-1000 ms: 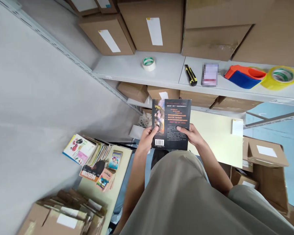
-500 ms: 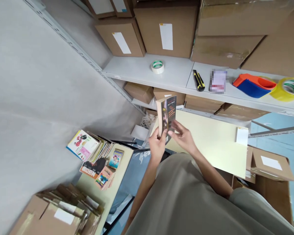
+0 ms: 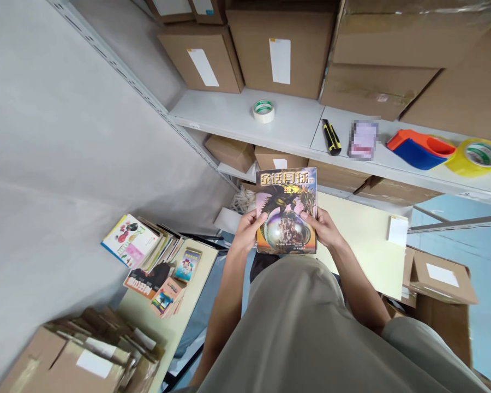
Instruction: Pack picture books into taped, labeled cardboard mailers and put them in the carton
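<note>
A paperback book [image 3: 287, 218] is held up in front of my body, its colourful cover with a dark dragon and a glassy globe facing me. My left hand [image 3: 246, 230] grips its left edge, thumb lying on the cover. On the opposite edge my right hand [image 3: 324, 226] has the same kind of hold, thumb on the front and the other fingers hidden behind. Beyond the book lies a pale yellow tabletop [image 3: 360, 240], partly covered by it.
A grey shelf [image 3: 225, 117] ahead carries a tape roll [image 3: 264, 111], a utility knife [image 3: 331, 137], a tape dispenser [image 3: 421, 148] and cardboard boxes [image 3: 284, 54]. Left, a side table [image 3: 188, 295] bears stacked books [image 3: 137, 240] and flattened cartons [image 3: 94, 355]. An open carton [image 3: 442, 316] stands right.
The book has turned from a tilted view of its spine and dark back to its front cover facing me. My right hand has shifted to the book's right edge.
</note>
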Demonstrator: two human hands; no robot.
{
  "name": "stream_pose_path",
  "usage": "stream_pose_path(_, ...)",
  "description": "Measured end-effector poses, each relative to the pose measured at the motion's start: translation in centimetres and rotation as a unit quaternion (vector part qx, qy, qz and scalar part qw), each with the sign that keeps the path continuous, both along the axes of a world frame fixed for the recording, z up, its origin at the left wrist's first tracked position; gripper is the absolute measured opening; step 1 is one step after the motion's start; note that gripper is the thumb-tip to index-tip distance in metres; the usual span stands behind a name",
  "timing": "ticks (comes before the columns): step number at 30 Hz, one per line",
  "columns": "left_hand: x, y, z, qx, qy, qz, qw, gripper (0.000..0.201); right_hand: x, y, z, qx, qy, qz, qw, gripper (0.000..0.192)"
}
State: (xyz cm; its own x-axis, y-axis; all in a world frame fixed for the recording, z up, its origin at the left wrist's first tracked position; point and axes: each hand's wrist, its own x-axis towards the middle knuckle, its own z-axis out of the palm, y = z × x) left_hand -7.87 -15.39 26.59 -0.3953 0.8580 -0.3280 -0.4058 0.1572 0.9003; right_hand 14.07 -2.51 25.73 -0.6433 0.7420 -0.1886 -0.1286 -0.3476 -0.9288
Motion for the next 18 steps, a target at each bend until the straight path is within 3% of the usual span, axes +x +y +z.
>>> stream_pose_path(6, 0.6, -0.3, 0.2, 0.027, 0.043, 0.04, 0.998, 0.071, -0.2, 0.8, -0.7, 0.057, -0.03, 0.0, 0.998, 0.069)
stream_pose_path(11, 1.8, 0.4, 0.9, 0.002, 0.199, 0.11, 0.974, 0.051, -1.4, -0.2, -0.9, 0.152, -0.087, -0.128, 0.976, 0.092)
stream_pose_path(13, 3.5, 0.6, 1.0, -0.013, 0.257, 0.14, 0.956, 0.04, -2.3, -1.6, -0.7, 0.156, -0.075, -0.106, 0.979, 0.1)
stream_pose_path(15, 5.5, 0.5, 1.1, 0.007, 0.293, 0.108, 0.95, 0.037, -3.1, -2.8, -0.3, 0.15, -0.064, -0.064, 0.984, 0.099)
stream_pose_path(18, 6.8, -0.1, 1.0, 0.094, 0.339, -0.034, 0.936, 0.055, -3.4, -2.9, 0.2, 0.129, -0.077, -0.111, 0.982, 0.078)
